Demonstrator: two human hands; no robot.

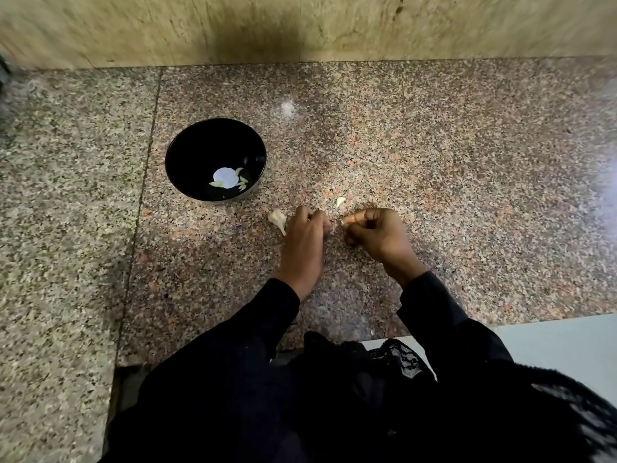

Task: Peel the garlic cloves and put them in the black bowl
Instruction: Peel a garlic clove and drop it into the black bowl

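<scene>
Here, both hands work low over the speckled pink-brown granite surface (434,155), the left hand (305,242) and right hand (380,233) with fingers curled, pinching something small between them, too hidden to identify. A pale garlic piece (277,219) lies just left of the left hand, a loose whitish clove (340,201) just beyond the hands. The round glossy black bowl (200,145), farther left, holds a few pale peeled cloves (241,185).

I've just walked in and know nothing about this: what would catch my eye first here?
Probably the two hands meeting at the middle of the speckled counter, the left hand and right hand with fingers curled, seemingly picking at something tiny between them. Next, the black bowl to their upper left, with pale bits inside, and a garlic piece beside the left hand.
</scene>
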